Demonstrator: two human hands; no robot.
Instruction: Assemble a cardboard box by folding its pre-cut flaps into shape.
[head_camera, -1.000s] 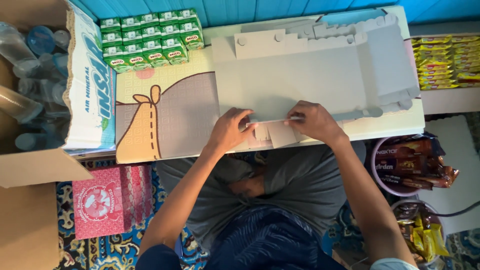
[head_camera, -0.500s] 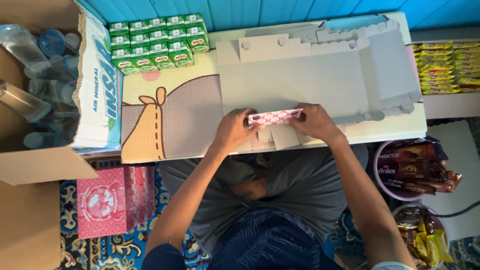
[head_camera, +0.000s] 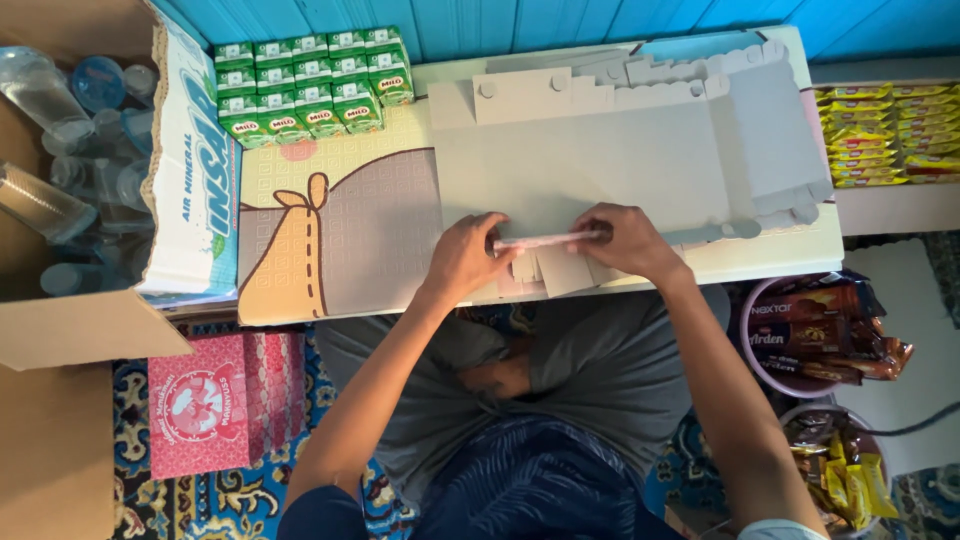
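head view: the left hand (head_camera: 468, 258) and right hand (head_camera: 622, 240) each pinch one end of a narrow pink flap (head_camera: 548, 239), raised on edge between them. that flap belongs to a flat grey carton blank (head_camera: 620, 160) spread on the bench (head_camera: 330, 250) just beyond both hands. far beyond the left hand stand green drink cartons (head_camera: 312, 78). well left of the left hand is a box of water cups (head_camera: 70, 150). below it lies a pink packet (head_camera: 200, 400).
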